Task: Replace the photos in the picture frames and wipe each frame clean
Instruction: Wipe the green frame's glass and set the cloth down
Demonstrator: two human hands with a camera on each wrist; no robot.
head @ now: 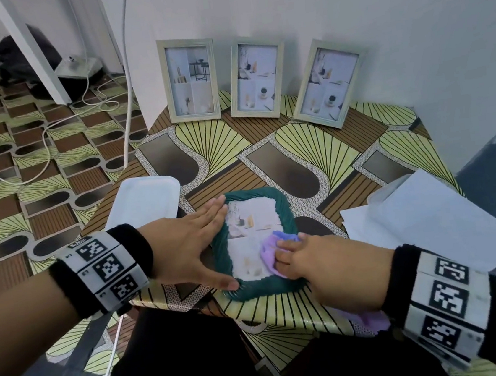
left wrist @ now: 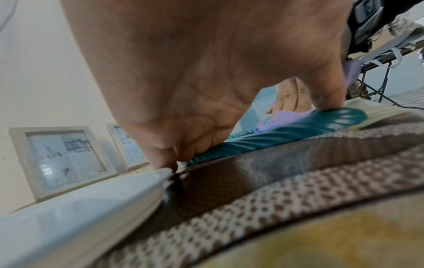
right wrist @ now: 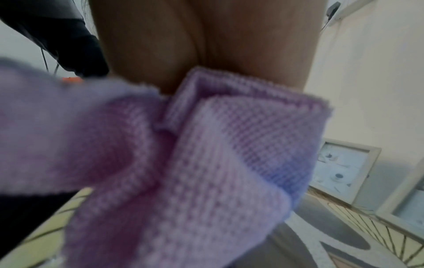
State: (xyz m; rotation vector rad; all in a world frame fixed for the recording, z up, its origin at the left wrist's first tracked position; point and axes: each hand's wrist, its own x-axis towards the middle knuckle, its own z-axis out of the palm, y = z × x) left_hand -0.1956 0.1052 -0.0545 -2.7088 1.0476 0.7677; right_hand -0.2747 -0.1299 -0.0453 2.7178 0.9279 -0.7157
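Gently: your flat left hand (head: pixel 183 251) pins the likely slippery green frame (head: pixel 250 194) by its rim; flat right hand (head: pixel 320 261) presses soft cloth (head: pixel 269 250) on fragile glass (head: pixel 246 250).

Patterned table (head: pixel 312 137), back edge at the wall: left frame (head: pixel 189 80), middle frame (head: pixel 255 77) and right frame (head: pixel 329 81) stand there, leaning back. Green frame (head: pixel 267 287) lies flat near the front edge. White tray (head: pixel 146 201) just left of it, papers (head: pixel 429 219) stacked on the right side.
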